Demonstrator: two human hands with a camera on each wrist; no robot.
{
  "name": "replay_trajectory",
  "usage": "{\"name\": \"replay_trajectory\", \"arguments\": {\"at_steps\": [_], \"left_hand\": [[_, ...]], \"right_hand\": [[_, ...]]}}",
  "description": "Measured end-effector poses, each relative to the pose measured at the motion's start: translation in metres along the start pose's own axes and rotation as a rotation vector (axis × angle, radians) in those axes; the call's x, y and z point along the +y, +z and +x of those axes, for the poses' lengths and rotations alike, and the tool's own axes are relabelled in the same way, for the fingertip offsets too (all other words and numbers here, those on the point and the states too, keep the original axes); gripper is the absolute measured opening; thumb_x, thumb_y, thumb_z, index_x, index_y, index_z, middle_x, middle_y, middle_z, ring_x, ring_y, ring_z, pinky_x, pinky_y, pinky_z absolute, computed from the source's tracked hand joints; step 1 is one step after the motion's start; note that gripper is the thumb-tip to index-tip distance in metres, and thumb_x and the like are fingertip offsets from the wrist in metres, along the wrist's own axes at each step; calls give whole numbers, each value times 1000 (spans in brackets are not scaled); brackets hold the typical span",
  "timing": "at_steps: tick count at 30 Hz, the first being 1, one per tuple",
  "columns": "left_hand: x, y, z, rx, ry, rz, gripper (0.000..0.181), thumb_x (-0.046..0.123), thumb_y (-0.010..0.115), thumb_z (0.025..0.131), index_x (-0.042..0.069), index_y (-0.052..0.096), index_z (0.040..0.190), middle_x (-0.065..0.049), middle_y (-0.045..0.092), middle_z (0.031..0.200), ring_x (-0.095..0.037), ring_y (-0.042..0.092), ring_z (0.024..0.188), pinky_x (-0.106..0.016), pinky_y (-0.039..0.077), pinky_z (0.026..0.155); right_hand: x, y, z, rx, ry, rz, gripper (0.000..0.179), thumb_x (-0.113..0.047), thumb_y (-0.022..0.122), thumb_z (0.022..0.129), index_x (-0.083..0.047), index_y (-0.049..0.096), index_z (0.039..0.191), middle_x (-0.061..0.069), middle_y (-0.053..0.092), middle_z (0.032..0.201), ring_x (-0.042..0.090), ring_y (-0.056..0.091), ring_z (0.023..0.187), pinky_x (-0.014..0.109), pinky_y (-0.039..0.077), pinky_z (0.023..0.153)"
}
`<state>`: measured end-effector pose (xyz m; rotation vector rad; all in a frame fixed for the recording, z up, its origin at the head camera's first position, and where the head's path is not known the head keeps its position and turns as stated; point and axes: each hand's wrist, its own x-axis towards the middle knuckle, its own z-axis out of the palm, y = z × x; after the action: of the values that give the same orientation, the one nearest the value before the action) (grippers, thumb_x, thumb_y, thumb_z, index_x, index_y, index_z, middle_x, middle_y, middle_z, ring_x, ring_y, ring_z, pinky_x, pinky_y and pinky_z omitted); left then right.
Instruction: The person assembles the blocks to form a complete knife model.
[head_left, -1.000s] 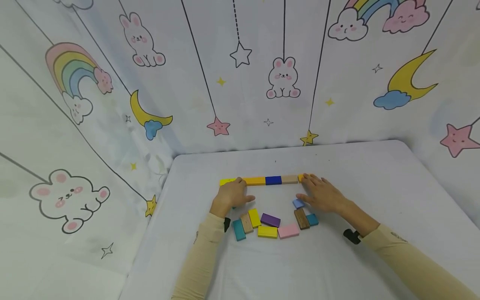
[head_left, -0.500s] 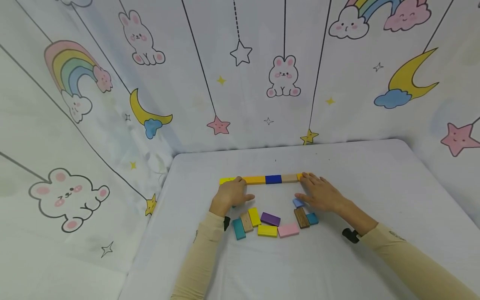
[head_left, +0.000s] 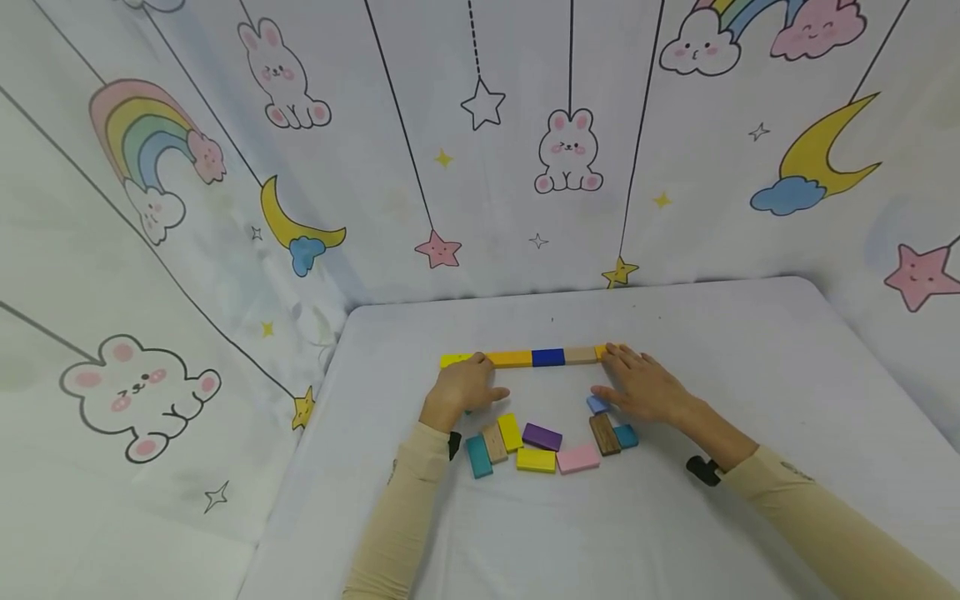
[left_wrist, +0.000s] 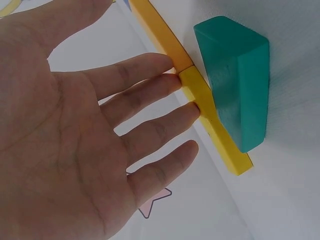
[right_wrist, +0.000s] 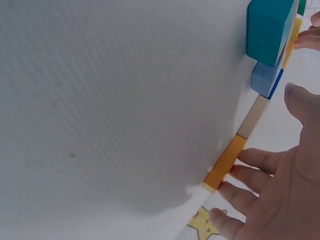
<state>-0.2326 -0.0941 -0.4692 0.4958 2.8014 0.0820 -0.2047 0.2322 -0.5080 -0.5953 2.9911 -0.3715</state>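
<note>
We see a dark blue block [head_left: 548, 357], a purple block [head_left: 542, 437] and a grained brown block [head_left: 604, 433] at lower centre, beige sleeves [head_left: 397, 512] at the bottom, and a rainbow-and-rabbit-printed white backdrop [head_left: 502, 200] across the top.

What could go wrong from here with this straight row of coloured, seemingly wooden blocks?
Uneven pressure from the left hand and right hand, touching near opposite ends, could push the row out of line. The right thumb is close to the small light-blue block and might nudge it.
</note>
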Motion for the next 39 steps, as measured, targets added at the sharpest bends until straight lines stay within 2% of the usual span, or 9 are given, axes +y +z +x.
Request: {"name": "replay_trajectory", "arguments": {"at_steps": [12, 23, 32, 39], "left_hand": [[0, 0, 1, -5, -8, -23, 69, 56, 64, 100, 8, 57, 148, -9, 52, 154, -27, 64, 120, -42, 55, 102], [-1, 0, 1, -2, -1, -17, 69, 56, 64, 100, 8, 57, 148, -9, 52, 154, -27, 65, 118, -42, 57, 100], [-2, 1, 3, 1, -1, -12, 68, 57, 64, 100, 8, 58, 147, -10, 52, 154, -27, 65, 118, -42, 57, 100], [-1, 0, 2, -1, -9, -20, 68, 57, 64, 100, 8, 58, 147, -9, 51, 155, -27, 65, 119, -42, 56, 101]], "right_hand": [[-1, 0, -1, -1, 10, -6, 75, -47, 60, 104, 7, 42, 154, 29, 33, 163, 48, 29, 152, 69, 25, 120], [-3, -2, 0, 34, 10, 21, 72, -44, 61, 105, 8, 44, 153, 30, 38, 160, 49, 35, 148, 67, 31, 118], [-4, -2, 3, 66, 42, 70, 68, -44, 61, 105, 5, 48, 151, 28, 36, 161, 49, 38, 146, 64, 34, 117], [-9, -7, -1, 79, 16, 104, 66, -45, 59, 106, 3, 50, 150, 28, 36, 161, 51, 42, 142, 66, 37, 115]]}}
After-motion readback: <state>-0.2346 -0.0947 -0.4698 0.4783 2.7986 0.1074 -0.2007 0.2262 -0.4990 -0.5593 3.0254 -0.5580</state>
